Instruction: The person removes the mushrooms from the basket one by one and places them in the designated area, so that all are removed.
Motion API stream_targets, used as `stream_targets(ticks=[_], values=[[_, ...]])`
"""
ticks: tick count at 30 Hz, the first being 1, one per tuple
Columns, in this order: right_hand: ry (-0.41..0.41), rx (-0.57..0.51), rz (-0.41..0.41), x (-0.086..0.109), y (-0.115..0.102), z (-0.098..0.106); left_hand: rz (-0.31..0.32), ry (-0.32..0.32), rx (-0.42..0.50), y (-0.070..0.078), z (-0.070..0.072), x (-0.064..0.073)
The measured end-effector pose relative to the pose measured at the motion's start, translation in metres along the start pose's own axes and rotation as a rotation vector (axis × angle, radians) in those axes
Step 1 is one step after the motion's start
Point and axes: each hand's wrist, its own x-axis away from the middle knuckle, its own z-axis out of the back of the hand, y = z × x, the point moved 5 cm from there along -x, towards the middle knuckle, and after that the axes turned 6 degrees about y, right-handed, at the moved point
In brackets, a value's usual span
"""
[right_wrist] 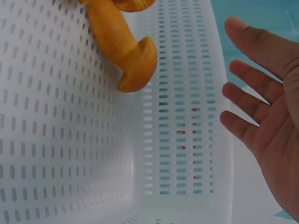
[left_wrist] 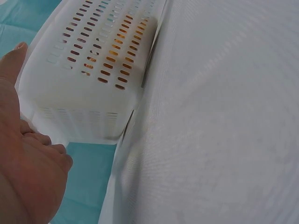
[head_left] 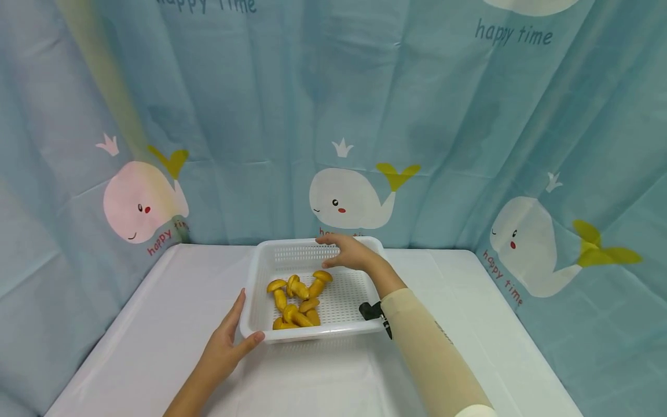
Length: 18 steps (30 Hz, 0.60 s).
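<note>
A white perforated plastic basket [head_left: 344,328] stands on the table. Several yellow-orange mushrooms [head_left: 294,285] lie loose in its left half. My left hand [head_left: 221,347] is at the near left corner, its straight thumb over the front rim and its index finger stretched along the left side. In the left wrist view its other fingers lie close by the basket wall [left_wrist: 65,93]. Over the far rim, my right hand [head_left: 350,253] has its fingers spread, with nothing between them. One mushroom [right_wrist: 117,42] is close to the perforated wall in the right wrist view.
The table [head_left: 438,278] has a white cover. Blue curtains [head_left: 250,191] with printed whales hang behind it and at both sides, right up to the table's far edge. A small black device [head_left: 371,311] sits at the right wrist, overlapping the basket's right side.
</note>
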Motion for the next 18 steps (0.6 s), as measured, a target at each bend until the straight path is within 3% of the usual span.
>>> stream_targets(ticks=[8, 18], values=[[-0.048, 0.008, -0.028, -0.004, 0.005, -0.009, -0.021, -0.005, 0.027, 0.000, 0.000, 0.000], [-0.159, 0.053, -0.061, -0.007, 0.011, -0.019, -0.004, -0.004, 0.003, 0.000, 0.001, 0.000]])
